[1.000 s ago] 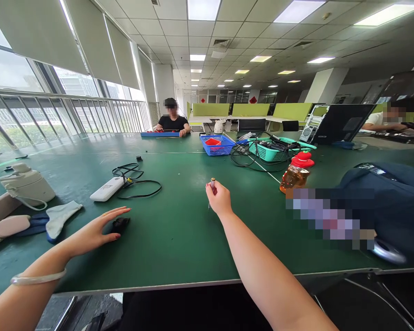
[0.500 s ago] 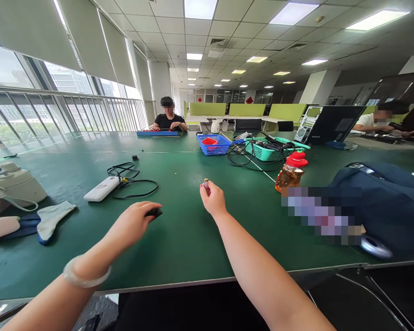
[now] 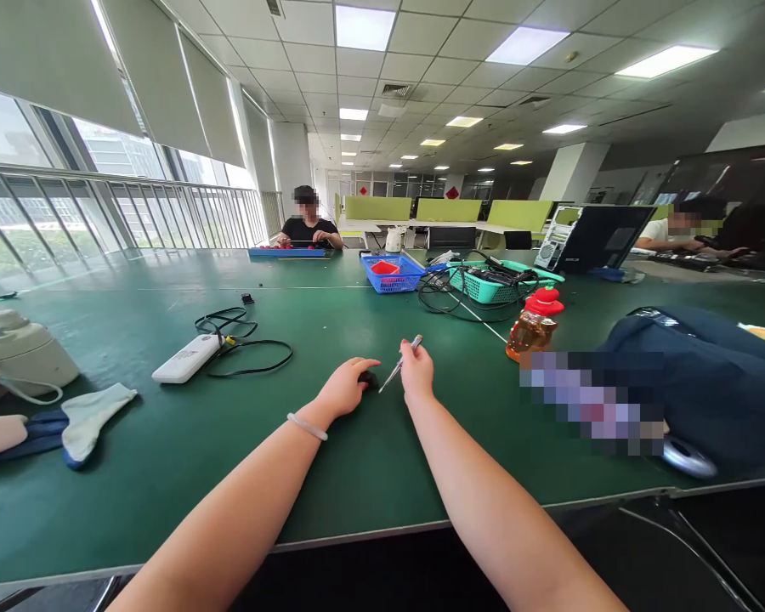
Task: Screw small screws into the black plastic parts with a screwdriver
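Observation:
My left hand (image 3: 342, 388) is over the green table, its fingers curled round a small black rounded object (image 3: 370, 380). Most of that object is covered by the hand, so its kind cannot be made out. Beside it, my right hand (image 3: 418, 374) grips a slim screwdriver (image 3: 392, 374) with a thin metal shaft. The screwdriver slants down to the left, and its tip is close beside the black object; whether they touch cannot be told.
A white power bank (image 3: 188, 359) with a looped black cable lies at left, near a blue-and-white cloth item (image 3: 93, 421). Beyond are a blue basket (image 3: 392, 280) and a green basket (image 3: 484, 289). A red-capped bottle (image 3: 535, 327) and dark bag (image 3: 688, 382) stand right. Two people sit farther off.
My left hand has moved right with the black object, close to my right hand. My right hand has shifted slightly right, and the screwdriver now tilts with its shaft showing.

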A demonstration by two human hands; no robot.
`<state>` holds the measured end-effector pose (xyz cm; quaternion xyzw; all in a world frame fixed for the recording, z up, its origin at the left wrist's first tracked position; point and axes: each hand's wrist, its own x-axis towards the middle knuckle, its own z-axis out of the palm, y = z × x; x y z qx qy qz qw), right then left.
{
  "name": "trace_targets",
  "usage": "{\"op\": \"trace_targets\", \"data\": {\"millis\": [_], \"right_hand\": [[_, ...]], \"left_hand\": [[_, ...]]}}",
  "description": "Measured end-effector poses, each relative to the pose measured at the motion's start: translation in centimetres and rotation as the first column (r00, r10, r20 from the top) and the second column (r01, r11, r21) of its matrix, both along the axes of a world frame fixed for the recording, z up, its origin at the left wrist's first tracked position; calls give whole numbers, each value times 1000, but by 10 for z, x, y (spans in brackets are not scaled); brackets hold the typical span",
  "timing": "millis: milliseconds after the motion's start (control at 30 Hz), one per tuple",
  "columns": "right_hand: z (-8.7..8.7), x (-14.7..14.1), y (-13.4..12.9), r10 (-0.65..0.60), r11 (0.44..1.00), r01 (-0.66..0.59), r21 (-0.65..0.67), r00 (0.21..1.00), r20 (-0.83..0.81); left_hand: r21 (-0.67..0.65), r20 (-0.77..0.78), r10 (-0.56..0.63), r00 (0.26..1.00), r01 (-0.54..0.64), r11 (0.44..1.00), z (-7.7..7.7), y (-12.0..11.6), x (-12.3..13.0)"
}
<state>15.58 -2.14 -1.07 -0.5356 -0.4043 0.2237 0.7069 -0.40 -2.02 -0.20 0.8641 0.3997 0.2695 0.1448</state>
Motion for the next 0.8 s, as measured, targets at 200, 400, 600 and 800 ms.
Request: {"op": "trace_targets", "data": {"millis": [200,400,600,800], "right_hand": [[1,2,-3,206,978,-207,22,946,-252],[1,0,-8,336,934,-356,24,854,-397],[1,7,-7,348,926,-377,27,824,-447],[4,2,-9,356,928,-371,24,869,-343]], "left_hand": [[-97,57,85,995,-79,992,-5,2,-5],[-141,54,154,987,-145,979,-4,0,-7],[-112,-7,132,991,-132,985,-3,-1,-7],[-86,-47,168,985,-171,981,-6,1,-7]]}}
